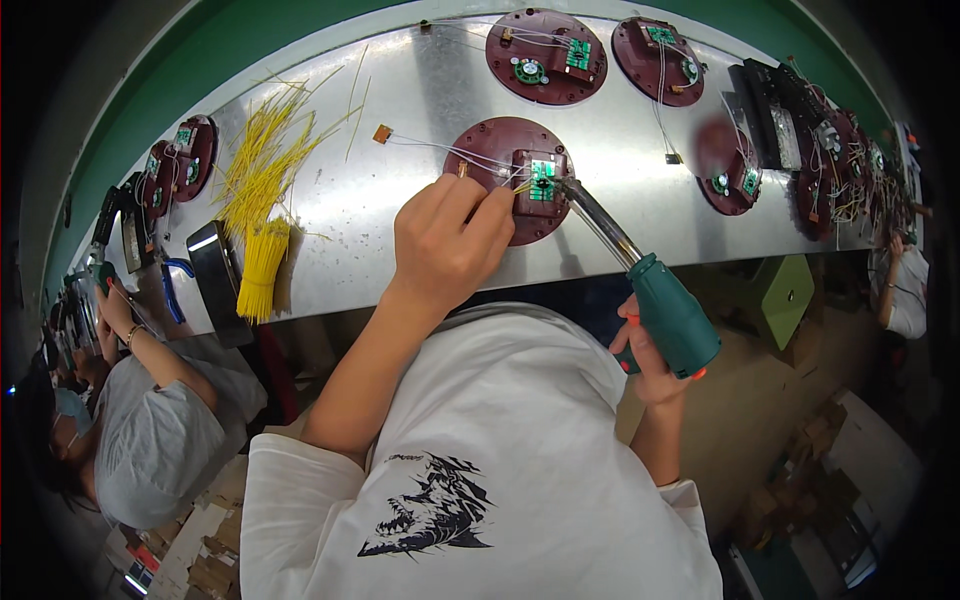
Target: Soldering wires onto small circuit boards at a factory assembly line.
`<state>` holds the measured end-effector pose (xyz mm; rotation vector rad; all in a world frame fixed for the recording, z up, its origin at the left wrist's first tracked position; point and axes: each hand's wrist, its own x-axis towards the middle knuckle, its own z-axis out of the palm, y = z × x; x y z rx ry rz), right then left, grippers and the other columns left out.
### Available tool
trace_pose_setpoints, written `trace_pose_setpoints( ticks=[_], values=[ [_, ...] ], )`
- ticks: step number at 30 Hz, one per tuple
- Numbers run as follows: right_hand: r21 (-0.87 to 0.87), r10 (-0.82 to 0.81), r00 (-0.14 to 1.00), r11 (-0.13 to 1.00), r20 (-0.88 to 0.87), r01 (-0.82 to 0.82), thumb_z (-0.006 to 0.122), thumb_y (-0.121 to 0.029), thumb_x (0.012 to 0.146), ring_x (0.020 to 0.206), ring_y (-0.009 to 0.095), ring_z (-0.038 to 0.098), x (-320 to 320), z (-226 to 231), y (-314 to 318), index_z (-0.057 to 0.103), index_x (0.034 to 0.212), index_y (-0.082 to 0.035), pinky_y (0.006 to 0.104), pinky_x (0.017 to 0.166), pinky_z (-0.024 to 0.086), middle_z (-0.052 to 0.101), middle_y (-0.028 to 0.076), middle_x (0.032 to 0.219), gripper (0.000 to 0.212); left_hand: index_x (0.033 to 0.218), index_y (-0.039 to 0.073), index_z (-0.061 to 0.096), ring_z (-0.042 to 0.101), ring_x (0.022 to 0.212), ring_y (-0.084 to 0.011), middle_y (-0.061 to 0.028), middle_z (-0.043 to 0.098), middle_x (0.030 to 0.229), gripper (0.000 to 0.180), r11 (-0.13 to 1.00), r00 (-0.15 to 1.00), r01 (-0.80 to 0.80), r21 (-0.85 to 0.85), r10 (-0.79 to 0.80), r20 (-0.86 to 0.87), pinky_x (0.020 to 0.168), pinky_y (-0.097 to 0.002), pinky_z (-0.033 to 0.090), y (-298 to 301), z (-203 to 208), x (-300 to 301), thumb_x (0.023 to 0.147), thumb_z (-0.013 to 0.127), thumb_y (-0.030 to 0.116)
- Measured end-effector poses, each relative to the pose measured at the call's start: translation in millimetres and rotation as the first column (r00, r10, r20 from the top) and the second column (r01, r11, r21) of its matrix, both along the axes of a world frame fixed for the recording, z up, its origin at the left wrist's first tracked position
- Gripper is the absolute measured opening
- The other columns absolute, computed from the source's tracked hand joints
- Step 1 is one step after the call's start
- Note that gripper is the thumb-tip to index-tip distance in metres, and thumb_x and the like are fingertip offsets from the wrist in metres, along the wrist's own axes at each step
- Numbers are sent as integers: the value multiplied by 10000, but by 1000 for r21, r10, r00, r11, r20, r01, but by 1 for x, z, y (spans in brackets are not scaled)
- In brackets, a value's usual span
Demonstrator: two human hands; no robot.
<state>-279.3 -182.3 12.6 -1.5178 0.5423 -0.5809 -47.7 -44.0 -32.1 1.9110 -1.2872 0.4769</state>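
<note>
Left hand (452, 235) pinches thin wire (521, 187) at green circuit board (541, 171) | right hand (652, 362) grips soldering gun (668, 300) | a slipping tip (563, 185) could burn the left

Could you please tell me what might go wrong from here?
The soldering gun in the right hand reaches the green board close to the left hand, so a slip might burn that hand. Lingering there could also overheat the board.
</note>
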Motion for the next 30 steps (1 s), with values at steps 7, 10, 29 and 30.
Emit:
trace_pose_setpoints(
  ticks=[7,10,29,30],
  values=[
    [-106,25,1000,994,-15,-27,604,-102,926,580,213,632,-10,-3,-19,586,1249,119,321,539,530,663,224,1084,391,980,47,727,594,837,-255,-75,614,884,293,997,999,-41,58,42,-11,734,-370,461,3,23,-6,699,806,61],
    [-78,-64,998,995,29,67,597,-123,929,568,211,631,-14,-4,-23,594,1234,113,312,536,528,661,211,1069,386,1090,49,727,596,959,-291,-106,666,1017,393,995,997,-78,54,79,-18,868,-416,458,-2,45,-1,713,825,97],
    [92,-417,896,909,152,407,574,-169,959,528,196,613,-51,-17,-65,606,1153,92,315,470,525,628,178,982,328,1344,142,622,535,1246,-348,-120,650,1305,637,605,743,-626,492,654,140,1076,-488,338,-57,59,270,797,794,421],
    [83,-423,891,906,166,415,574,-169,959,528,196,613,-51,-16,-66,606,1153,92,315,470,525,628,178,982,328,1356,139,618,528,1268,-352,-122,649,1317,663,528,676,-698,484,708,203,1080,-500,340,-70,58,278,795,802,441]
  ],
)
